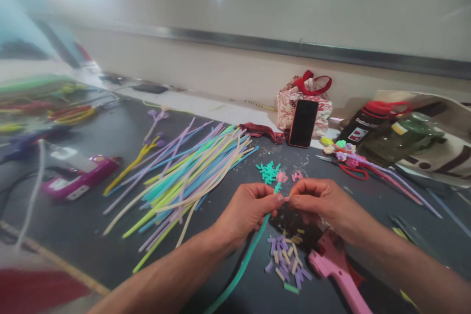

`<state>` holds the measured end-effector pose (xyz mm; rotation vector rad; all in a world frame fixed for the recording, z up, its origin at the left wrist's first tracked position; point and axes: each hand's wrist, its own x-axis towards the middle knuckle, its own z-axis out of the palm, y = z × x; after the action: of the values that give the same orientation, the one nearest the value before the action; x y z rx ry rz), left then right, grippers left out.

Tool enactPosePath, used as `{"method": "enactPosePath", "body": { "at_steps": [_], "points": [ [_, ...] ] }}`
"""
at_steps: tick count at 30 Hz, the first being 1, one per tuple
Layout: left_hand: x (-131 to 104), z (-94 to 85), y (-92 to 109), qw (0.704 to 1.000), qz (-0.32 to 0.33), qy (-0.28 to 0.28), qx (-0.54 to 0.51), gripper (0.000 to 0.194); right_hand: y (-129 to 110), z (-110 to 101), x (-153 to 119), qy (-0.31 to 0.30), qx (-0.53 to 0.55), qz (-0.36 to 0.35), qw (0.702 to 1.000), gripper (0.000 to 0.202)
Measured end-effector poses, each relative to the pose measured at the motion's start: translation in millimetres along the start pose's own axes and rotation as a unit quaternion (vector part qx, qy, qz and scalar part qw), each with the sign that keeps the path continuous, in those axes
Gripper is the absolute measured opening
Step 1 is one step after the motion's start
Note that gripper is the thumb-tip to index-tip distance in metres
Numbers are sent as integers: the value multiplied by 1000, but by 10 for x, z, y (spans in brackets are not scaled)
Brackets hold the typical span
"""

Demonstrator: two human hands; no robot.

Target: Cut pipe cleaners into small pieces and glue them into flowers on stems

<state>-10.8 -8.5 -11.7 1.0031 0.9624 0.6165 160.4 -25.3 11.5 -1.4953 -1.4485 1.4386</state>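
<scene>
My left hand (pixel 253 208) pinches a teal pipe cleaner (pixel 243 264) below its tip, where a small pink tuft (pixel 281 177) sits. Close beside it, my right hand (pixel 320 200) is closed, thumb and forefinger pressed on a short pink piece (pixel 287 198) that touches or nearly touches the stem. Just beyond my hands lie a heap of teal cut pieces (pixel 268 171) and a few pink pieces (pixel 297 175). Nearer to me are loose lilac and cream pieces (pixel 283 255). Below my right hand lies a pink glue gun (pixel 340 272).
Long pastel pipe cleaners (pixel 191 181) spread across the table to the left, near a purple glue gun (pixel 81 176). At the back stand a phone (pixel 303 123), a patterned bag (pixel 285 103) and a black bottle (pixel 362 125). Finished pipe-cleaner flowers (pixel 348 152) and scissors (pixel 326 159) lie right.
</scene>
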Motion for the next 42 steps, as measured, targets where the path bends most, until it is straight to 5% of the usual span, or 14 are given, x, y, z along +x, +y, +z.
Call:
{"method": "enactPosePath", "body": {
  "at_steps": [10,15,20,27,33,42],
  "points": [
    [-72,19,57,999,20,-35,5,30,98,13,-17,-83,227,51,969,20],
    [-71,16,57,999,27,-39,2,31,129,31,12,-78,232,63,968,20],
    [-35,4,29,1000,10,-10,21,31,93,36,-11,-4,129,54,990,17],
    [-11,-10,19,998,-23,-19,51,27,47,-133,-140,22,-19,-34,999,13],
    [-16,9,19,996,-45,-29,76,24,-92,-223,-160,33,-194,-196,961,12],
    [-18,16,6,993,-58,-35,97,25,-68,-197,-133,23,-305,-244,921,13]
  ]
}}
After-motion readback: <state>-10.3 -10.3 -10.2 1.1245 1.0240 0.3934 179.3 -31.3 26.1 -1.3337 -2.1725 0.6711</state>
